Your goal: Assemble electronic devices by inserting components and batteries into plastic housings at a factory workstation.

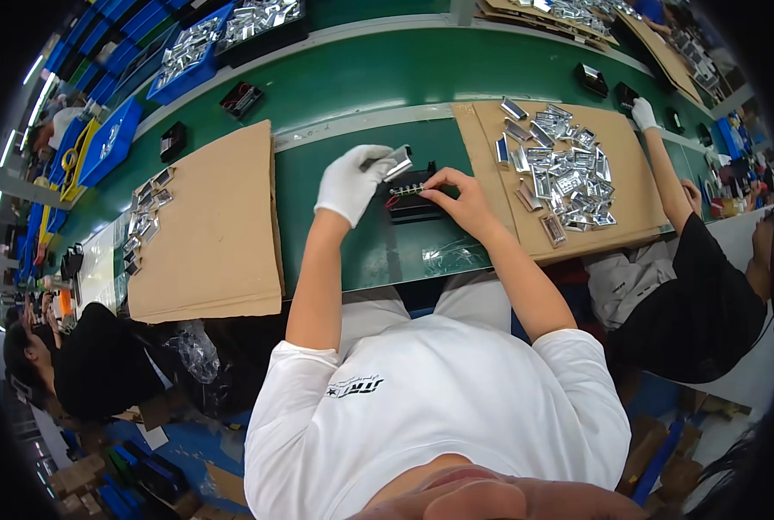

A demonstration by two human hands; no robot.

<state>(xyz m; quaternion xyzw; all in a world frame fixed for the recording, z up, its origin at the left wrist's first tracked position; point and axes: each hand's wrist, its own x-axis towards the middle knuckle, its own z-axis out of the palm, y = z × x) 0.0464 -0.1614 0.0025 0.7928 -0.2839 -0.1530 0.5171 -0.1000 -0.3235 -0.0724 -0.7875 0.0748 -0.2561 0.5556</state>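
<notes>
A small black box [411, 206] with red wires lies on the green belt [352, 95] in front of me. My left hand [349, 180], in a white glove, holds a shiny metal piece [395, 162] just above the box's left end. My right hand [459, 197] is bare; its fingertips pinch a small silver strip [408, 188] on top of the box.
A cardboard sheet [636, 186] on the right carries a heap of metal pieces [560, 173]. Another cardboard sheet [218, 225] lies on the left with several pieces [146, 217] beside it. Black boxes [241, 100] ride the belt. A gloved co-worker's hand [643, 113] reaches in at the right; blue bins [187, 52] stand behind.
</notes>
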